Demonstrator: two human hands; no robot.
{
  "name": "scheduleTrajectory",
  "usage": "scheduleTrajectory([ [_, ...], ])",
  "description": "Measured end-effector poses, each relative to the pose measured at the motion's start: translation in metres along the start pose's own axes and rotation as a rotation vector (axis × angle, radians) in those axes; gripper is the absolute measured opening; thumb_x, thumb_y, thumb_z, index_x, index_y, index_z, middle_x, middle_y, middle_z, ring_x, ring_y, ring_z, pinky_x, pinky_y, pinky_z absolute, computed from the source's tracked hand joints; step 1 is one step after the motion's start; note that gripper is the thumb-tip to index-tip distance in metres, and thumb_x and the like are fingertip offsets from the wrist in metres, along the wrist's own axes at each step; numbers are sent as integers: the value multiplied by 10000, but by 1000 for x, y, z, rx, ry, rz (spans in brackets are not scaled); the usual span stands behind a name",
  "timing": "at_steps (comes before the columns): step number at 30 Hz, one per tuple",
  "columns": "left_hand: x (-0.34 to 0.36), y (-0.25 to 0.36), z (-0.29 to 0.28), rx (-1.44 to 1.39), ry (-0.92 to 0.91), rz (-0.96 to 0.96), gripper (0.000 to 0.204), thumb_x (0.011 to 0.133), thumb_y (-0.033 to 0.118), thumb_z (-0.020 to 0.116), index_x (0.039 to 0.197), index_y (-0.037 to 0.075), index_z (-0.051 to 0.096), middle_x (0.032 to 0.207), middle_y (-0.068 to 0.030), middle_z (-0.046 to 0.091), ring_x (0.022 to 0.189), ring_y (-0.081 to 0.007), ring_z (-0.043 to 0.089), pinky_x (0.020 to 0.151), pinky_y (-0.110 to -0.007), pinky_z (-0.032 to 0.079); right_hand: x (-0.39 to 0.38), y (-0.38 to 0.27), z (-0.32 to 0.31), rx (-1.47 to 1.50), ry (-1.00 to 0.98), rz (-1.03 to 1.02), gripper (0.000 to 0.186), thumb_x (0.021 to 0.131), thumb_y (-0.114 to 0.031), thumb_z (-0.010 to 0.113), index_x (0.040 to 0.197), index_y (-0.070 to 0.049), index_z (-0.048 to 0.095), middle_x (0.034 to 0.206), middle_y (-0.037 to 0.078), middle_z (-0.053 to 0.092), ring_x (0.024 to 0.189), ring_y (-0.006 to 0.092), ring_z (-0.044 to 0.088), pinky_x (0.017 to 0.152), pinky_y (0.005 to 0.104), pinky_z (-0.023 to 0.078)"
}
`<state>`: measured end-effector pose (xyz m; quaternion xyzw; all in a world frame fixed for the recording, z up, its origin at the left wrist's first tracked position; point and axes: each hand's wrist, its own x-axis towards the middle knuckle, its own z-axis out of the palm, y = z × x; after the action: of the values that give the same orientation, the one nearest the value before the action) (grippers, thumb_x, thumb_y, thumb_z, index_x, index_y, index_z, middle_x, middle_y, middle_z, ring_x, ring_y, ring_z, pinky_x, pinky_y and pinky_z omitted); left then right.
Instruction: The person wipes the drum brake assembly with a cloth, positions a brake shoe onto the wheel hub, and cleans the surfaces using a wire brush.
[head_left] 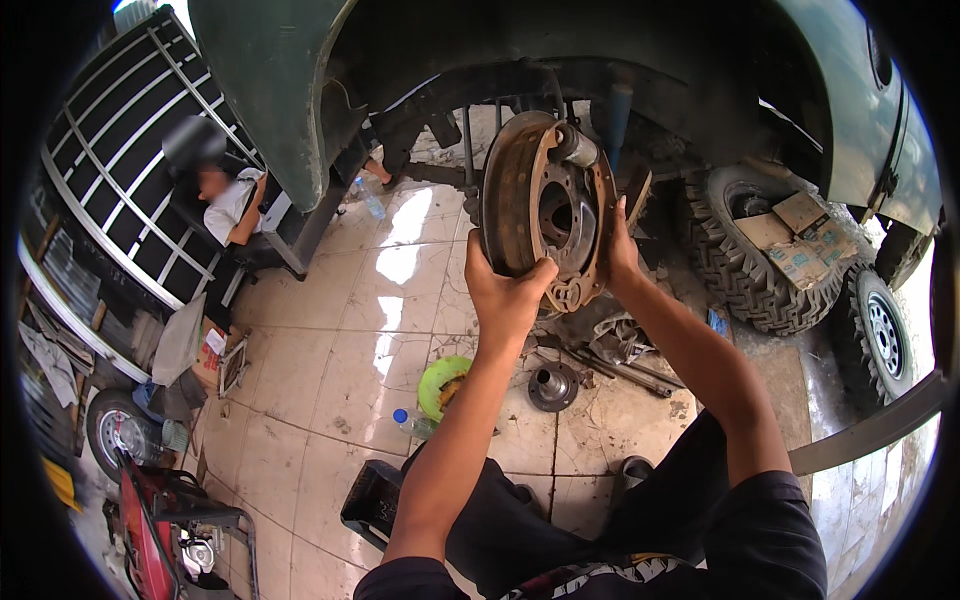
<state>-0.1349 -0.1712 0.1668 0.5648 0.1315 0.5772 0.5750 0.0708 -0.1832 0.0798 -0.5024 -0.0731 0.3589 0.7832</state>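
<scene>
I hold a rusty drum brake assembly [520,195] up under the wheel arch, with its curved brake shoes, backing plate and wheel cylinder facing partly toward me. My left hand [503,295] grips its lower left rim, the thumb lying across the shoe's edge. Around the right edge, my right hand [622,250] is closed, its fingers partly hidden behind the plate. Below, a greasy metal wheel hub [553,386] stands on the tiles. A bright green basin [432,388] with something brownish in it sits beside a clear bottle with a blue cap [412,423].
A green vehicle body [262,90] arches overhead. To the right lie a big knobbly tyre [750,290] with cardboard on it and another wheel [882,335]. Metal rods and a rag [620,338] lie under the assembly. Another person [235,210] sits far left; a red machine [150,530] stands near left.
</scene>
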Motion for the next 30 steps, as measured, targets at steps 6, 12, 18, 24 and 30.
scheduleTrajectory([
  [6,10,6,-27,-43,-57,-128,413,642,-41,690,1012,14,516,882,-28,576,744,-94,555,649,-239,482,1,20,-18,-256,253,-79,1030,792,-797,520,1184,155,558,1061,211,639,972,245,631,812,356,505],
  [12,29,-3,-77,-8,-68,-136,438,611,-29,687,1019,16,534,906,-45,593,768,-109,571,688,-243,482,-14,-14,-27,-652,104,-501,571,884,-529,661,826,38,674,701,60,607,661,104,561,582,273,450],
  [18,35,-7,-103,162,-171,-71,405,602,-24,690,975,24,539,858,-24,589,740,-95,556,676,-242,468,-31,-70,-22,-811,123,-631,509,808,-485,767,753,11,670,570,-34,527,510,58,500,475,258,408],
  [24,35,-14,-101,143,-190,-110,383,607,-32,679,960,17,541,865,-20,593,747,-85,554,685,-226,459,-66,-100,15,-1177,-93,-921,421,751,-327,847,797,43,650,595,47,595,532,67,547,497,263,440],
  [30,40,-15,-100,178,-239,-90,410,622,-48,677,1007,-2,545,909,-40,611,782,-96,573,718,-232,472,-22,-134,22,-1462,-426,-1325,459,650,-183,672,1014,90,614,878,273,648,884,437,637,727,457,510],
])
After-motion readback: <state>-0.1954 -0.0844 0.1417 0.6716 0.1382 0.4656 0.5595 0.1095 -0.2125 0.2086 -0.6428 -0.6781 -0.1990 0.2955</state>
